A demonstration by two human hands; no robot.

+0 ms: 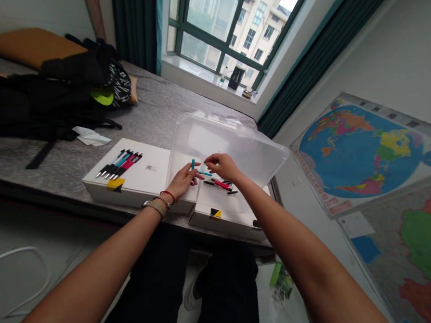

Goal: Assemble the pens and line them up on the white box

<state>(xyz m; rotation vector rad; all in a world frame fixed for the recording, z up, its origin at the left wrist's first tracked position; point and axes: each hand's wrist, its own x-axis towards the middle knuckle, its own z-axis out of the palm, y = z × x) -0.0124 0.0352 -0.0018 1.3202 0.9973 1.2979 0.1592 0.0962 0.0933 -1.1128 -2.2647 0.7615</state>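
My left hand [183, 181] pinches a short teal pen part [193, 163] that stands upright between its fingers. A second, slimmer teal piece [205, 173] points from those fingers toward the right; whether the two are joined I cannot tell. My right hand [222, 166] is just to the right, its fingertips closed together, and anything in them is too small to make out. Below it, red and black pen parts [221, 184] lie on the right white box [221, 206]. Several assembled pens [120, 163], black, teal and red, rest in a row on the left white box [139, 178].
A clear plastic bin [245, 145] lies behind the hands, over the boxes. Black bags [35, 100] and a white tissue [91, 136] are on the grey tabletop [149, 106] at left. A window is behind; a world map [359, 149] hangs at right.
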